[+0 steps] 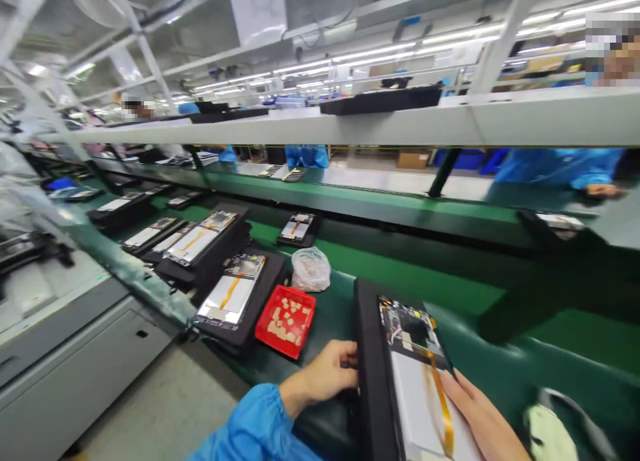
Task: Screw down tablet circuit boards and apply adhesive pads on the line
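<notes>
Orange ribbon (443, 408) on white panel (415, 408)

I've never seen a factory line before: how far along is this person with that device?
Done: the open tablet shows its circuit board and silver battery, in a black holder. In hand: the left hand grips the holder's edge; the right hand's fingers rest on the battery. Remaining: similar units sit along the green belt, beside a red tray of tan pieces.

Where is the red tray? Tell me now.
In the head view, the red tray sits on the green belt, above the left hand, between a black-framed tablet and a clear plastic bag.
</notes>
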`<action>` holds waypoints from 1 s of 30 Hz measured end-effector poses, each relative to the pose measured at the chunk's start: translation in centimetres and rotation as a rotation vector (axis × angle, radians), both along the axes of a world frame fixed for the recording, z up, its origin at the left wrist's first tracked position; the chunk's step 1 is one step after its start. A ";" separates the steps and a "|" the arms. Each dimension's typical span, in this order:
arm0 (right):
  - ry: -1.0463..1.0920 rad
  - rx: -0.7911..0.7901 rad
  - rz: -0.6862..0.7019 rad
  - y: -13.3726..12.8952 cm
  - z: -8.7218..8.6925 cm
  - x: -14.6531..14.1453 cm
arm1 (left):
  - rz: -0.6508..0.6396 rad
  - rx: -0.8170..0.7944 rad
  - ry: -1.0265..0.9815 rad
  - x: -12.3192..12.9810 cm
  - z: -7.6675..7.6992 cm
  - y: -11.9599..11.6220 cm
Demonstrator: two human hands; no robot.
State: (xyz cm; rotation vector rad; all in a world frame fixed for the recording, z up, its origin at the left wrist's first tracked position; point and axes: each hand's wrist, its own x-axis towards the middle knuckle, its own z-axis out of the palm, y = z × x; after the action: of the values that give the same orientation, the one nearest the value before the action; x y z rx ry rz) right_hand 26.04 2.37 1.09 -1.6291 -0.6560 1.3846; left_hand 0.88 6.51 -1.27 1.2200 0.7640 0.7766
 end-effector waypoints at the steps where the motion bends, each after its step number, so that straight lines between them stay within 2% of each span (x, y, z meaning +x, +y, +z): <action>1: -0.029 -0.001 0.013 0.5 0.0 -0.1 | -0.010 -0.109 -0.025 -0.3 -0.1 0.1; 4: -0.115 0.012 0.035 2.2 -0.3 -0.3 | 0.099 -0.361 -0.066 -1.8 -0.6 -0.4; 8: -0.241 0.106 0.094 3.8 -2.5 -0.2 | 0.299 -0.520 -0.183 -3.2 -0.8 -1.1; 10: -0.504 0.205 0.157 4.0 -3.8 0.3 | 0.375 -0.591 -0.314 -3.0 -0.6 -1.0; 12: -0.907 0.322 0.178 3.5 -4.3 0.5 | 0.425 -0.662 -0.444 -2.0 -0.2 -0.7; 14: -1.213 0.511 0.160 2.5 -3.7 0.1 | 0.458 -0.705 -0.522 -0.6 0.2 -0.5; 15: -1.266 0.641 0.164 1.8 -3.1 -0.5 | 0.461 -0.719 -0.547 0.1 0.3 -0.5; 16: -1.254 0.774 0.210 1.1 -2.4 -1.4 | 0.458 -0.729 -0.568 0.8 0.5 -0.6; 18: -1.134 1.014 0.395 -0.2 -1.2 -3.8 | 0.441 -0.730 -0.592 2.0 0.9 -0.9; 19: -1.106 1.075 0.500 -0.6 -0.8 -5.0 | 0.425 -0.723 -0.587 2.4 1.1 -1.1; 20: -1.101 1.114 0.549 -0.9 -0.5 -6.1 | 0.410 -0.709 -0.568 2.7 1.4 -1.2; 24: -1.031 1.103 0.578 -0.6 -1.1 -8.4 | 0.338 -0.627 -0.441 2.9 2.6 -1.4; 30: -0.827 0.979 0.515 -0.1 -1.9 -8.0 | 0.239 -0.502 -0.347 2.4 3.1 -1.2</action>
State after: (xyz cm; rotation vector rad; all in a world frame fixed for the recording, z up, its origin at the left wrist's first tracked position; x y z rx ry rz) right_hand 18.03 2.23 -0.78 -1.1567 -1.9663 0.4149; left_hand 3.31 5.26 1.86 0.5314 0.7632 0.8947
